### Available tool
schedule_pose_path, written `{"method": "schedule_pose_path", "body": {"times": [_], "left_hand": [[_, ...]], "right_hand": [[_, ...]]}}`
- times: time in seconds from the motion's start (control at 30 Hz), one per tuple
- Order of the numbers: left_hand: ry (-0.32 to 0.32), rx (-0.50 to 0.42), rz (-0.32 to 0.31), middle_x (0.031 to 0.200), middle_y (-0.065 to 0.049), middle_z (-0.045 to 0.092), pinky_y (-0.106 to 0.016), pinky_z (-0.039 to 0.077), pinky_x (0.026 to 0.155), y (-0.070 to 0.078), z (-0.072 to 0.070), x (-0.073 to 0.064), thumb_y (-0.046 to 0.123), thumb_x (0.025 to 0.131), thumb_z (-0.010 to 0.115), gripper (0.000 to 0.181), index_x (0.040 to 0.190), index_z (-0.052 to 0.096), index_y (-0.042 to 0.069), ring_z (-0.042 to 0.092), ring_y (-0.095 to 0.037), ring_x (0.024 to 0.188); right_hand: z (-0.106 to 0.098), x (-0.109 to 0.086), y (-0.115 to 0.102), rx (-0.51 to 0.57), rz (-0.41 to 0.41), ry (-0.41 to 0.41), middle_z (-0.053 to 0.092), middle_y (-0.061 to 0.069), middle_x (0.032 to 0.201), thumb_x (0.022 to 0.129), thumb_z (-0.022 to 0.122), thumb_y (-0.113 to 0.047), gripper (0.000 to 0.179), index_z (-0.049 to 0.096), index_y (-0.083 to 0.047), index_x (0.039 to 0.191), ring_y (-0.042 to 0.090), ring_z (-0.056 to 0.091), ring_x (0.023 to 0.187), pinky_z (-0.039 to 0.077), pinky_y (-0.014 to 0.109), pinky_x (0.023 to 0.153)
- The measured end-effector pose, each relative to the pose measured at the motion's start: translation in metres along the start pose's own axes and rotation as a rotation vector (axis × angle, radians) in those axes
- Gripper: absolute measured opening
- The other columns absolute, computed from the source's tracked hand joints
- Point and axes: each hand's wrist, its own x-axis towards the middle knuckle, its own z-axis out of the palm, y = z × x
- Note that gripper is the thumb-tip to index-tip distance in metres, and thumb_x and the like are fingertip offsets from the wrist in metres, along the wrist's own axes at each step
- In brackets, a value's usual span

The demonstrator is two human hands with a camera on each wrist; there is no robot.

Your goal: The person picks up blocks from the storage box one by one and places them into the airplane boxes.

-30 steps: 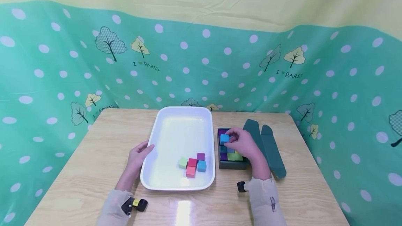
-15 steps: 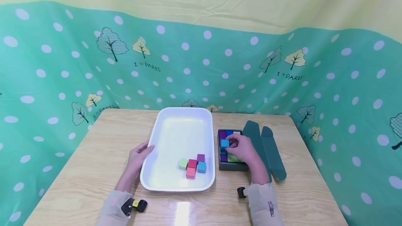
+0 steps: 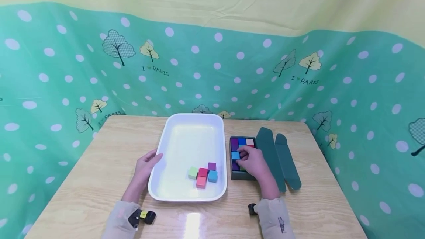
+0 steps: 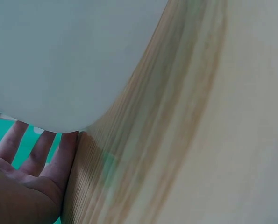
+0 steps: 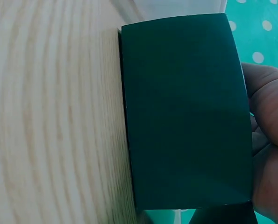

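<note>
My left hand (image 3: 145,165) holds the left rim of a white tray (image 3: 154,190), its thumb over the edge; the left wrist view shows its fingers (image 4: 41,151) beyond the tray wall. Over the left column of a dark green box (image 3: 244,176), my right hand (image 3: 254,162) pinches a light blue cube (image 3: 235,155) between thumb and fingers. Purple, blue, pink and red cubes show in the box behind the hand, which hides others. In the right wrist view the near wall of the box (image 5: 188,116) covers the fingertips and the cube.
Inside the tray's lower right lie several cubes: green (image 3: 193,173), red (image 3: 203,172), coral (image 3: 201,182), purple (image 3: 211,166) and blue (image 3: 213,176). The box's open lid (image 3: 269,156) spreads rightward on the wooden table (image 3: 318,202). A patterned cloth (image 3: 212,69) hangs behind and at both sides.
My right hand has lowered the light blue cube and brought it slightly nearer, down to the other cubes in the box's left column. The left hand and the tray have stayed in place.
</note>
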Motion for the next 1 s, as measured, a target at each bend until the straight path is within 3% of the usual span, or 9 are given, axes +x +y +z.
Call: {"method": "schedule_pose_path", "body": {"times": [0.2,0.3,0.47,0.6,0.77,0.9,1.0], "left_hand": [[-0.002,-0.007,0.010,0.138,-0.021,0.051,-0.027,0.056,0.085,-0.003,0.001,0.000,0.045,0.088,0.069,0.071,0.143,0.045,0.007,0.062,-0.019,0.106],[-0.001,-0.014,0.007,0.137,-0.022,0.051,-0.027,0.056,0.084,-0.003,0.002,0.001,0.044,0.088,0.070,0.071,0.143,0.046,0.006,0.062,-0.018,0.104],[-0.003,-0.010,-0.002,0.137,-0.021,0.051,-0.027,0.056,0.084,-0.002,0.001,0.001,0.044,0.088,0.070,0.071,0.143,0.046,0.007,0.062,-0.017,0.104],[0.013,-0.017,0.009,0.134,-0.022,0.053,-0.027,0.056,0.083,0.000,0.001,0.001,0.043,0.088,0.071,0.069,0.141,0.047,0.006,0.063,-0.015,0.099],[0.017,-0.037,0.010,0.132,-0.024,0.054,-0.028,0.057,0.081,0.000,0.001,0.001,0.039,0.087,0.073,0.067,0.140,0.049,0.004,0.065,-0.013,0.094],[0.018,-0.030,0.011,0.132,-0.024,0.054,-0.028,0.057,0.081,0.001,0.002,0.002,0.039,0.087,0.073,0.067,0.140,0.049,0.004,0.065,-0.013,0.093],[0.024,-0.023,0.010,0.133,-0.024,0.054,-0.028,0.057,0.081,0.000,0.001,0.002,0.040,0.087,0.073,0.067,0.140,0.049,0.005,0.065,-0.013,0.093]], "right_hand": [[0.003,0.001,0.001,-0.012,0.016,0.023,0.064,0.002,0.090,0.079,0.080,-0.006,0.029,0.066,-0.009,0.105,0.017,0.062,0.081,0.058,0.034,0.074],[0.000,-0.001,-0.002,-0.070,0.012,0.032,0.064,0.000,0.087,0.079,0.081,-0.008,0.028,0.065,-0.011,0.101,0.015,0.061,0.079,0.059,0.033,0.072],[-0.011,-0.007,-0.038,-0.166,-0.082,0.006,0.063,-0.002,0.082,0.082,0.079,-0.015,0.021,0.068,-0.011,0.099,0.015,0.058,0.075,0.056,0.031,0.066],[-0.002,-0.002,-0.098,-0.240,-0.204,-0.154,0.064,-0.005,0.084,0.085,0.077,-0.020,0.017,0.071,-0.013,0.098,0.012,0.057,0.074,0.054,0.026,0.064],[0.039,0.008,-0.156,-0.404,-0.309,-0.380,0.063,-0.009,0.080,0.083,0.078,-0.027,0.015,0.073,-0.016,0.090,0.010,0.055,0.070,0.050,0.024,0.063],[0.068,0.012,-0.169,-0.542,-0.262,-0.459,0.059,-0.008,0.068,0.074,0.084,-0.033,0.024,0.067,-0.017,0.074,0.012,0.053,0.063,0.047,0.027,0.054],[0.083,0.016,-0.170,-0.642,-0.196,-0.500,0.057,-0.006,0.067,0.069,0.087,-0.039,0.034,0.061,-0.017,0.072,0.014,0.052,0.062,0.045,0.030,0.053]]}}
